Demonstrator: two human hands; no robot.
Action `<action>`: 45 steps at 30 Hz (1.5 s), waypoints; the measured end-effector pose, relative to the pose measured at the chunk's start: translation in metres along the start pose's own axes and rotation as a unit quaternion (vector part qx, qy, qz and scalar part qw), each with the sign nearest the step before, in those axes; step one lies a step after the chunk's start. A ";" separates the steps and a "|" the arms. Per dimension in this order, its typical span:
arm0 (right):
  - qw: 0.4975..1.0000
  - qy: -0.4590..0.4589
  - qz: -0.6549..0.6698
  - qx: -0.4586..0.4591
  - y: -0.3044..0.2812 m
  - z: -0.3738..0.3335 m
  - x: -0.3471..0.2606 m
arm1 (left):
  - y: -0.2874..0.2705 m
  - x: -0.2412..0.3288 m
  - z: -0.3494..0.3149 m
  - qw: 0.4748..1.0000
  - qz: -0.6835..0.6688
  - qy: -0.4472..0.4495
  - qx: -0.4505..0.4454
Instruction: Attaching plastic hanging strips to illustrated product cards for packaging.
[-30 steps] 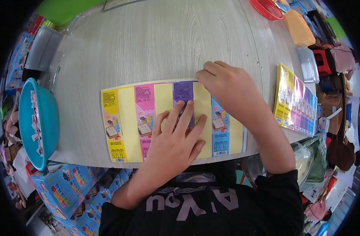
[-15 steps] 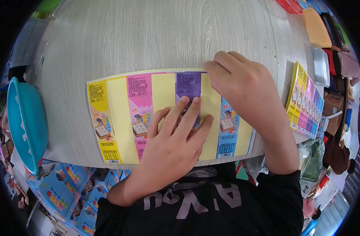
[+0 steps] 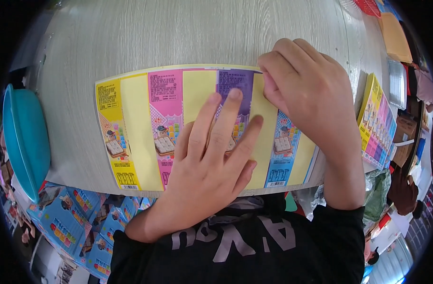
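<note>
Yellow rectangular paper sheet (image 3: 197, 102): left hand (image 3: 209, 165) spread flat on top; right hand (image 3: 313, 90) curled at far edge, grasp indeterminate. Uneven pull could tear sheet.

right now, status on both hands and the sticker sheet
Left hand spread on sticker sheet. Right hand curled at sheet's far edge, grip unclear. Purple strip partly covered by left fingers.

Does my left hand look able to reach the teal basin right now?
Probably yes: only the printed sheet and bare tabletop seem to lie between the left hand and the teal basin.
</note>
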State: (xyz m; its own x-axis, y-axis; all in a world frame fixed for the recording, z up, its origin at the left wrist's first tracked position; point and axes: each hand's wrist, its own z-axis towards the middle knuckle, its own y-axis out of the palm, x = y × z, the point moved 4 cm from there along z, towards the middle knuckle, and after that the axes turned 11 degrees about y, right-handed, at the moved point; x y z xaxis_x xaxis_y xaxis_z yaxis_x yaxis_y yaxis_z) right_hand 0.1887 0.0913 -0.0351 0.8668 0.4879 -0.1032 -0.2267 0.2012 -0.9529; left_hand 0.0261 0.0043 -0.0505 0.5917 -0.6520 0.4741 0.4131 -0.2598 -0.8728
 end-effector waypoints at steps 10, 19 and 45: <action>0.995 -0.001 0.098 0.035 -0.010 0.000 -0.002 | 0.005 -0.004 0.001 0.999 0.044 -0.004 -0.012; 0.991 -0.003 0.135 0.000 -0.008 0.000 -0.001 | 0.000 0.001 0.004 0.996 0.086 -0.015 -0.013; 0.980 0.018 0.193 -0.053 0.002 0.000 0.011 | -0.001 -0.005 0.021 0.989 0.150 0.008 0.004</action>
State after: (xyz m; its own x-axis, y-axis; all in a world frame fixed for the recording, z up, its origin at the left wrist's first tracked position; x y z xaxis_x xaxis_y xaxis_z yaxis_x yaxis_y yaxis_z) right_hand 0.1975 0.0969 -0.0383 0.7408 0.4805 -0.4694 -0.4950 -0.0819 -0.8650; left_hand 0.0368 0.0227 -0.0495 0.6780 -0.7094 0.1924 0.2263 -0.0476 -0.9729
